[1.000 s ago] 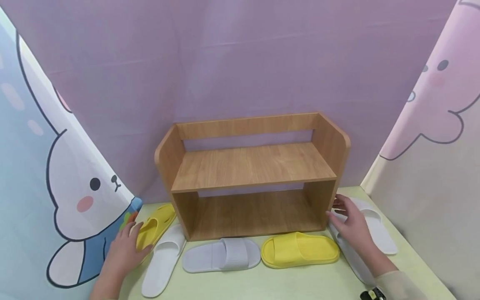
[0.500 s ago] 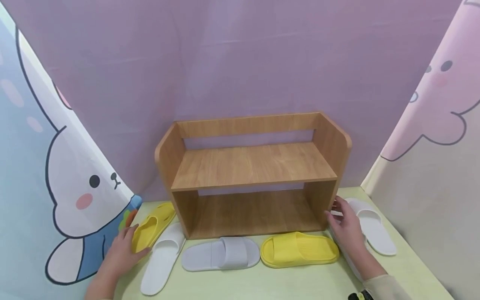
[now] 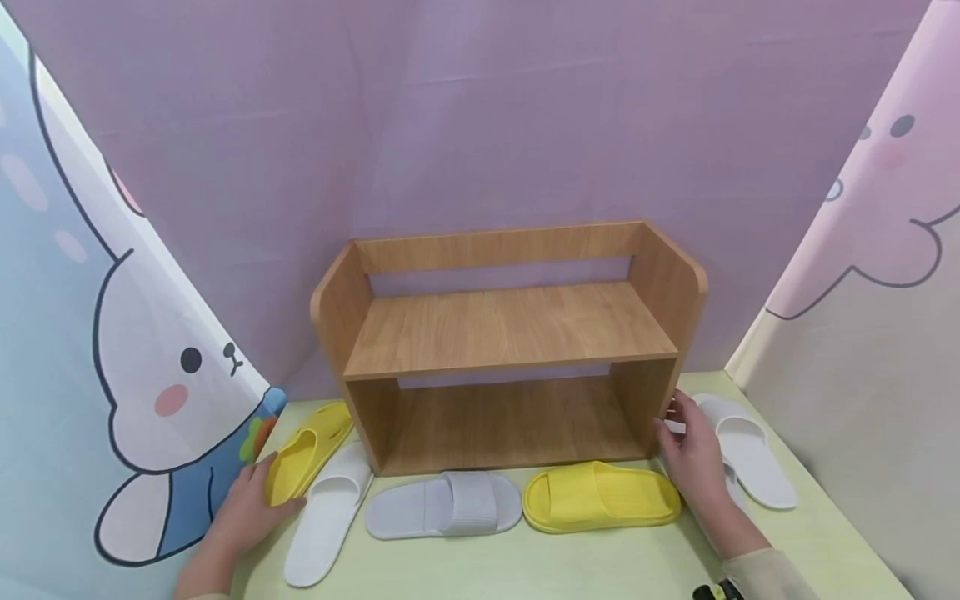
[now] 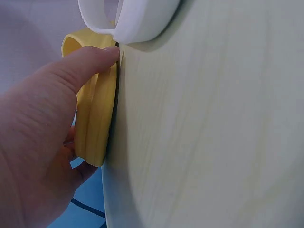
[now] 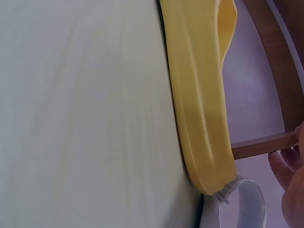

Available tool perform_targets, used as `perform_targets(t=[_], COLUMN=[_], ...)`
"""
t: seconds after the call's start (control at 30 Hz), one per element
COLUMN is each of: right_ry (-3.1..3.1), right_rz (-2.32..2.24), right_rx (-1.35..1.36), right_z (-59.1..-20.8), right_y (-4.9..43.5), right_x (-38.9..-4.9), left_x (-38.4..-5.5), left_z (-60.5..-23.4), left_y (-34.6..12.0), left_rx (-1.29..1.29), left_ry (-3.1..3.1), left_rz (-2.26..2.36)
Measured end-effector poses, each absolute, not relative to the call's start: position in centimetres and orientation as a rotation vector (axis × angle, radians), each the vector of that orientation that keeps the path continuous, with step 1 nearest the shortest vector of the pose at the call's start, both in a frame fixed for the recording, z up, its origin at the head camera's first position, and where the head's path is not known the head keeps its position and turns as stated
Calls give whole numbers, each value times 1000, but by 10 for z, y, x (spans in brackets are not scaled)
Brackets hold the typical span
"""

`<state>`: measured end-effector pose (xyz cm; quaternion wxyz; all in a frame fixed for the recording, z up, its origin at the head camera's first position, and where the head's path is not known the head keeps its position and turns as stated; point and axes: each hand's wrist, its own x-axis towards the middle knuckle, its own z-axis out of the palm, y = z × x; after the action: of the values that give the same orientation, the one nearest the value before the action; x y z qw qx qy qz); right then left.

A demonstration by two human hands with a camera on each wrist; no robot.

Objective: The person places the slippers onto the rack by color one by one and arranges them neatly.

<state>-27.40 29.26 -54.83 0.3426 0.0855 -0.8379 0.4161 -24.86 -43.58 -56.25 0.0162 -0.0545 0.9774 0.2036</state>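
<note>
At the left of the head view, my left hand (image 3: 247, 507) holds the heel end of a yellow slipper (image 3: 327, 427). The left wrist view has the thumb on one side of that slipper (image 4: 95, 121) and the fingers on the other. A white slipper (image 3: 324, 537) lies right beside it. My right hand (image 3: 693, 454) grips the lower right side panel of a two-tier wooden shoe rack (image 3: 510, 329), its thumb on the front edge and its fingers on the outer side. The panel edge (image 5: 261, 145) shows between thumb and fingers in the right wrist view.
Before the rack lie a grey slipper (image 3: 405, 507) and a yellow slipper (image 3: 637, 497). Another white slipper (image 3: 761, 471) is at the far right; a grey one (image 3: 733, 485) is mostly hidden under my right wrist. Purple cloth (image 3: 525, 108) hangs behind the rack.
My left hand has come down slightly and closed its grip on the yellow slipper's heel. My right hand stays at the rack's side panel, while its forearm has shifted a little left.
</note>
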Motion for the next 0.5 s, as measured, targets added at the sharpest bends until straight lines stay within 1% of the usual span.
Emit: perform_targets(t=[0.5], right_ry=[-2140], right_rz=[1087], right_rx=[199], right_z=[-552], right_y=[290], right_x=[-276], left_x=[-245], left_z=[-565], left_y=[-438], left_rx=[-210], left_ry=[3022], left_rz=[714])
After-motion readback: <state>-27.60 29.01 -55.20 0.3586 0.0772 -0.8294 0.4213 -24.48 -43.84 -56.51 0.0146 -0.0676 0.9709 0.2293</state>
